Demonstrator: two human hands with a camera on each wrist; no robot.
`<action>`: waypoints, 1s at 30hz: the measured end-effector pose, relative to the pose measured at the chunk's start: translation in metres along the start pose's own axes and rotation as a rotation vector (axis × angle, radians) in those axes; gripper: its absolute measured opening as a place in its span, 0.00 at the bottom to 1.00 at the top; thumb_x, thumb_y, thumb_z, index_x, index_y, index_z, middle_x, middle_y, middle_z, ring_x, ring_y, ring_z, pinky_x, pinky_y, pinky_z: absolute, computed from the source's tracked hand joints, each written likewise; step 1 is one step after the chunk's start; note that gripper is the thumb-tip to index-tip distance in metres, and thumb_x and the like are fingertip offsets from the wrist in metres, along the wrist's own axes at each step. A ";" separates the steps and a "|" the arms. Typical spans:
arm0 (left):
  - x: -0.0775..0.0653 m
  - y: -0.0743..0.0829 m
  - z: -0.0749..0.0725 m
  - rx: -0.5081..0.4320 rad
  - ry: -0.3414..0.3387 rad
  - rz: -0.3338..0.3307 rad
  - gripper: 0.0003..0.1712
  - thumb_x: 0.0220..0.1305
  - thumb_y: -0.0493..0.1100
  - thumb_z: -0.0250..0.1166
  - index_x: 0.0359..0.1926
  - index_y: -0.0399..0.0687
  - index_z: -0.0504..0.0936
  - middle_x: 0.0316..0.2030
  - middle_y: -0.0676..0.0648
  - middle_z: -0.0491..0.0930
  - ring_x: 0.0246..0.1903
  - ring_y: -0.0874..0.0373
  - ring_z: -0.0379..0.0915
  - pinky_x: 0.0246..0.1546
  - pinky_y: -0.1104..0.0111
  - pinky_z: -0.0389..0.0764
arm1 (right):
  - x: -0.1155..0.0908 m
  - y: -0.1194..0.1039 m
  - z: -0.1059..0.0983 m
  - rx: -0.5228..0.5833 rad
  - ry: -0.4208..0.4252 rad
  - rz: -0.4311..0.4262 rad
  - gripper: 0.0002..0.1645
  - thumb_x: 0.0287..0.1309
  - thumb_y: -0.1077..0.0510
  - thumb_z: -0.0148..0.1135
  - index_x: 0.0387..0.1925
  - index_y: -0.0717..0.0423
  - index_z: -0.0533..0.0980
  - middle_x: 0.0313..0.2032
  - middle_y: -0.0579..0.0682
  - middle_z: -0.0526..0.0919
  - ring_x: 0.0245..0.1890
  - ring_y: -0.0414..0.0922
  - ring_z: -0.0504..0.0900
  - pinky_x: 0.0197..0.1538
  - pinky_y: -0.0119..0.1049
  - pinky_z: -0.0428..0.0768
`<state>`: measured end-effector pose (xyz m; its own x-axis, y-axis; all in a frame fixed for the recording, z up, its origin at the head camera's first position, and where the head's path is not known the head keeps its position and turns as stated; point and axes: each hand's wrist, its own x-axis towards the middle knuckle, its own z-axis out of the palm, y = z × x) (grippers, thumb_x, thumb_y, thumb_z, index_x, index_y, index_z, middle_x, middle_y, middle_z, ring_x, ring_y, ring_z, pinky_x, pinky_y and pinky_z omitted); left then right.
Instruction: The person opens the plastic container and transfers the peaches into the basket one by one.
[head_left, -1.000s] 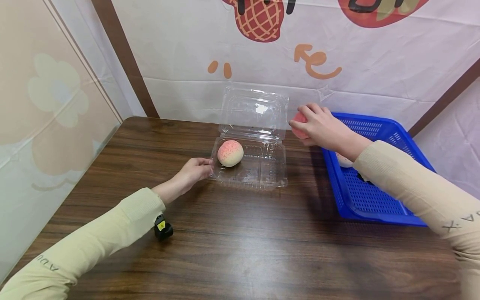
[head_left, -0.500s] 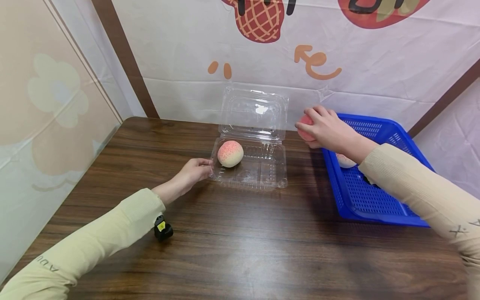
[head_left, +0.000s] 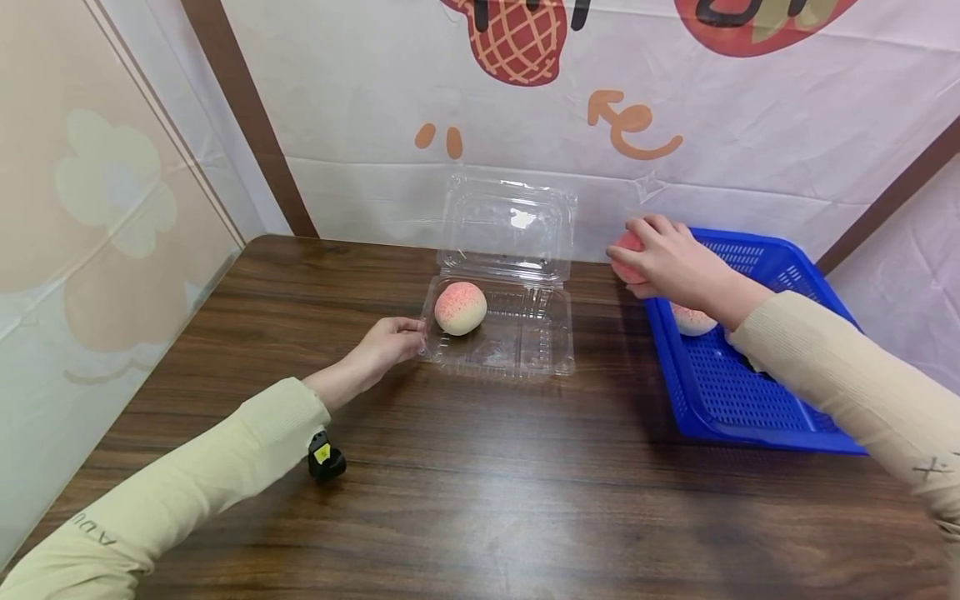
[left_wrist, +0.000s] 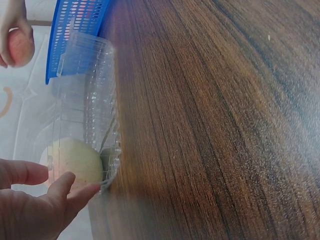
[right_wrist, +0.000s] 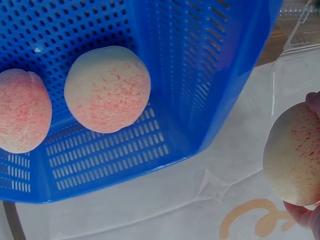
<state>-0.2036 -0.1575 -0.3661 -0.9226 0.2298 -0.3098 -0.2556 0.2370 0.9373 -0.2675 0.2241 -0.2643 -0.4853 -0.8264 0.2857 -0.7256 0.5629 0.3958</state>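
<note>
A clear plastic clamshell box [head_left: 517, 329] stands open on the table, its lid [head_left: 510, 225] raised at the back. Inside its left part sits a pink and cream peach [head_left: 461, 308]. My left hand [head_left: 386, 343] pinches the box's left edge, with thumb and fingers [left_wrist: 62, 185] close beside that peach in the left wrist view. My right hand [head_left: 671, 258] grips another peach [head_left: 628, 257] in the air, by the left rim of a blue basket [head_left: 667, 392]. The right wrist view shows this held peach [right_wrist: 295, 155] at the right edge, with only fingertips visible.
Two more peaches lie in the blue basket: one peach [right_wrist: 107, 90] beside another peach [right_wrist: 22, 110]. The dark wood table [head_left: 487, 500] spreads in front. A printed white cloth [head_left: 360, 100] hangs directly behind the table.
My right hand has shifted right and slightly down with the peach, from near the box's lid to the basket's left rim. My left hand has stayed at the box's edge.
</note>
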 end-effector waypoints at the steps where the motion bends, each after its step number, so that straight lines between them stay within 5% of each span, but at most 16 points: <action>1: 0.000 0.000 0.000 0.003 0.001 0.000 0.26 0.64 0.31 0.45 0.61 0.21 0.56 0.59 0.28 0.62 0.59 0.45 0.59 0.60 0.61 0.64 | -0.001 0.001 0.000 -0.001 -0.003 0.002 0.30 0.37 0.53 0.73 0.45 0.54 0.74 0.45 0.66 0.69 0.43 0.63 0.68 0.31 0.57 0.75; 30: 0.000 0.001 0.001 0.000 0.008 -0.002 0.26 0.63 0.31 0.45 0.61 0.21 0.56 0.59 0.28 0.61 0.58 0.45 0.60 0.58 0.63 0.67 | -0.032 0.015 -0.002 0.048 -0.144 0.116 0.29 0.37 0.56 0.73 0.45 0.55 0.73 0.45 0.68 0.69 0.43 0.65 0.68 0.32 0.61 0.75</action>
<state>-0.2041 -0.1566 -0.3651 -0.9245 0.2221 -0.3099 -0.2570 0.2377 0.9367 -0.2622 0.2591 -0.2662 -0.6294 -0.7514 0.1981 -0.6814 0.6562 0.3242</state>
